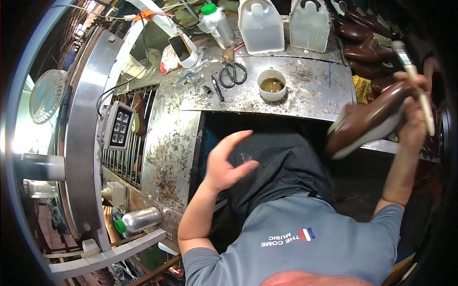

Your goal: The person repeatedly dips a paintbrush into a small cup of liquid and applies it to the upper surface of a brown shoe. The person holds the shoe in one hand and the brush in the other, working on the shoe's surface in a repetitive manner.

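My left hand (pixel 229 164) is raised over my lap with thumb and fingers apart, holding nothing. At the right, my right hand (pixel 414 112) grips a glossy brown shoe (pixel 369 121) with a pale sole edge, held tilted above the bench's right side. In the same hand is a long pale-handled brush (pixel 426 112), its broader end up. On the bench ahead stands a white cup (pixel 272 91) of brownish liquid, apart from both hands. Some of the right fingers are hidden behind the brush and shoe.
Scissors (pixel 233 75) and a black marker (pixel 217 88) lie left of the cup. Cut-open plastic jugs (pixel 261 28) and a green-capped bottle (pixel 217 26) stand behind. Brown shoes (pixel 367 50) are piled back right. A lamp (pixel 118 127) and metal grille (pixel 143 152) are left.
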`<state>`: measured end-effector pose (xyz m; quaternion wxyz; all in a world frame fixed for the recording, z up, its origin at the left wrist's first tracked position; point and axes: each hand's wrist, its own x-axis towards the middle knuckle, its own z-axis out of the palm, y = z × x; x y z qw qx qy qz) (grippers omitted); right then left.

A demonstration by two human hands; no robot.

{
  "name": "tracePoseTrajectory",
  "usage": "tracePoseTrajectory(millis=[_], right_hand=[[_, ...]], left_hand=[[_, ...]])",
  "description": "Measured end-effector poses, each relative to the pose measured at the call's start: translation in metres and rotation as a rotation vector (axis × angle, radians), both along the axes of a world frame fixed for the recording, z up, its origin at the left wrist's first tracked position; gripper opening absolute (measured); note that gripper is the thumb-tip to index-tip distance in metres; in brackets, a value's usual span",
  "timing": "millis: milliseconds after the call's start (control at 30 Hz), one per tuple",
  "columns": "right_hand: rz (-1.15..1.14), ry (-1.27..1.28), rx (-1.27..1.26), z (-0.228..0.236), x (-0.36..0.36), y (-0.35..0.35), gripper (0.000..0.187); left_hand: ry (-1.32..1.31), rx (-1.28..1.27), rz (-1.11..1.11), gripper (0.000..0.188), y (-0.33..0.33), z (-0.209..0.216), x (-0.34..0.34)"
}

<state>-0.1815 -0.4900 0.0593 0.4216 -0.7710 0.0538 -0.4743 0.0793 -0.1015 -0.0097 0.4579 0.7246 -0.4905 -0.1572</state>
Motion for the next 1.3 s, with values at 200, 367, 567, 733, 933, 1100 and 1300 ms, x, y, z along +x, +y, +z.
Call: tracePoseTrajectory(millis=[200, 367, 567, 733, 933, 1100, 1300], right_hand=[[0.929, 0.046, 0.759, -0.015, 0.114, 0.141, 0.060], [0.911, 0.104, 0.591, -0.038, 0.170, 0.156, 0.045], [0.278, 0.502, 0.060, -0.028, 0.184, 0.104, 0.032], [0.130, 0.676, -0.192, -0.055, 0.214, 0.069, 0.036], [0.026, 0.880, -0.486, -0.096, 0.259, 0.067, 0.027], [-0.011, 0.714, -0.537, -0.081, 0.260, 0.074, 0.025], [0.054, 0.403, -0.524, -0.072, 0.236, 0.076, 0.021]], left_hand=[[0.708, 0.084, -0.635, 0.115, -0.032, 0.001, -0.010], [1.223, 0.041, -0.434, 0.108, 0.005, -0.025, -0.024], [1.305, -0.398, -0.194, 0.111, 0.083, -0.099, -0.051], [1.294, -0.397, 0.068, 0.085, 0.120, -0.115, -0.066], [1.326, -0.512, 0.107, 0.102, 0.129, -0.114, -0.068], [1.072, -0.521, 0.317, 0.107, 0.137, -0.106, -0.067], [0.966, -0.536, 0.515, 0.097, 0.138, -0.101, -0.060]])
